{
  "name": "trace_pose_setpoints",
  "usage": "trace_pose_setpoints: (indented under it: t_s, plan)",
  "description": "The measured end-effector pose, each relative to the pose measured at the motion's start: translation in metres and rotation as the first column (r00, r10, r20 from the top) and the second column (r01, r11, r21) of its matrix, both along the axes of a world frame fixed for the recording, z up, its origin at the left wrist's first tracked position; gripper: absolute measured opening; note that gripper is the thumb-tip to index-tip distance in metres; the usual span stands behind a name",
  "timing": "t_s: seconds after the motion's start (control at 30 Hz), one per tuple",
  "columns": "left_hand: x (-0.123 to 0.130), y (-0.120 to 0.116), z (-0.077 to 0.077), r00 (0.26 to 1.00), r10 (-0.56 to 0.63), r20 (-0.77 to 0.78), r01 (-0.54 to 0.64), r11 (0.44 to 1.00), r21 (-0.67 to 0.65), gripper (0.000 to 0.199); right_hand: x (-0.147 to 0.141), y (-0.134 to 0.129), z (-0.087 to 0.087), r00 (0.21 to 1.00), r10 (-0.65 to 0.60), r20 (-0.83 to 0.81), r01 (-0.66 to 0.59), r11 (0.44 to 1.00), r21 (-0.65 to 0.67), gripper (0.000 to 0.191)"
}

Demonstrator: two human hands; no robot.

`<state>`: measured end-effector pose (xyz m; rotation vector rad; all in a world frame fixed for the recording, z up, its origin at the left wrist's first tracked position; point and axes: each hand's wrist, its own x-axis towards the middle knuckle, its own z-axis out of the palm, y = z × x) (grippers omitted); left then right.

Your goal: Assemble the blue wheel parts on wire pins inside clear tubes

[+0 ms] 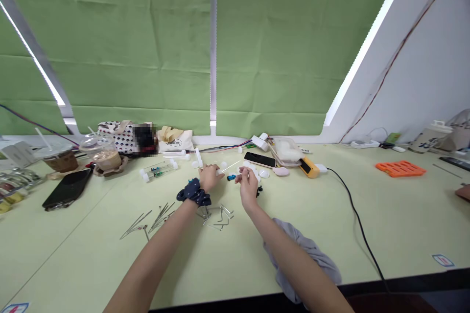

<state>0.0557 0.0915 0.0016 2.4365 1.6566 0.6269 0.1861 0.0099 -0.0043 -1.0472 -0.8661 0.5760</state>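
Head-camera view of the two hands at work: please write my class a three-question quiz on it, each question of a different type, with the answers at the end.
1. Multiple choice: what circles the wrist of the left hand?
A) a crumpled grey cloth
B) a dark blue fabric scrunchie
C) a long black cable
2. True or false: the flat orange slotted plastic piece lies farther to the right than the right hand.
3. Fill in the blank: the small bright blue piece is at the fingertips of the ____ hand.

Key: 1. B; 2. True; 3. right
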Motion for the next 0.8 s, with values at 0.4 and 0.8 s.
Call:
trace_pose_setpoints:
  t_s: [0.4,0.8]
  plan:
    - [-0.080,-0.079,0.004,0.954,-0.187,0.236,0.179,0.982,0.053,0.028,0.024,0.002,0.018,0.940,0.188,-0.283,-0.134,0.971,0.200,0.033]
    - [-0.076,-0.098,0.006,0.952,-0.154,0.266,0.099,0.973,0.209,0.024,0.011,-0.001,0.016,0.776,0.473,-0.417,-0.461,0.877,0.136,0.028]
